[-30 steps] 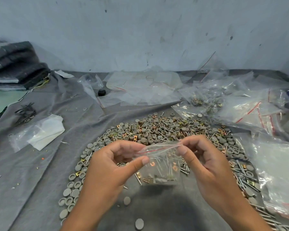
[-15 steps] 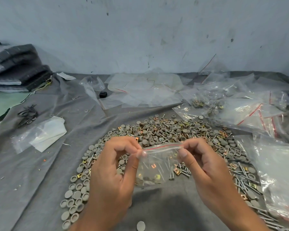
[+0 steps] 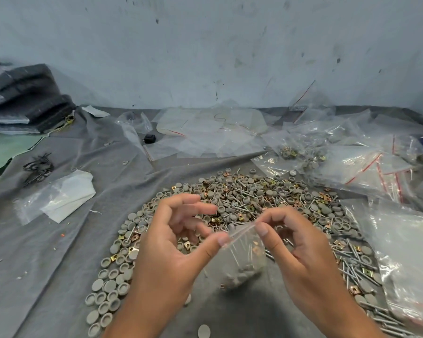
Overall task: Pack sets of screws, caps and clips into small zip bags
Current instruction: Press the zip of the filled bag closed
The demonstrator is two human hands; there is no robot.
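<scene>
A small clear zip bag (image 3: 242,259) hangs above the grey cloth with screws, grey caps and copper clips inside it. My right hand (image 3: 296,250) pinches the bag's top edge between thumb and forefinger. My left hand (image 3: 178,242) has its thumb tip against the left end of that edge, the other fingers raised and spread above it. Behind and around the hands lies a wide heap of grey caps, brass clips and long screws (image 3: 249,196).
Filled and empty zip bags (image 3: 366,164) pile up at the right and back. A large clear bag (image 3: 408,250) lies at the right edge. A white-lined bag (image 3: 59,198) and black ties (image 3: 38,167) sit left. Folded dark fabric (image 3: 27,101) is stacked far left.
The bag has dropped lower and tilted, its contents settling at the bottom. My left fingers have lifted off the bag and spread; only the thumb stays at the edge.
</scene>
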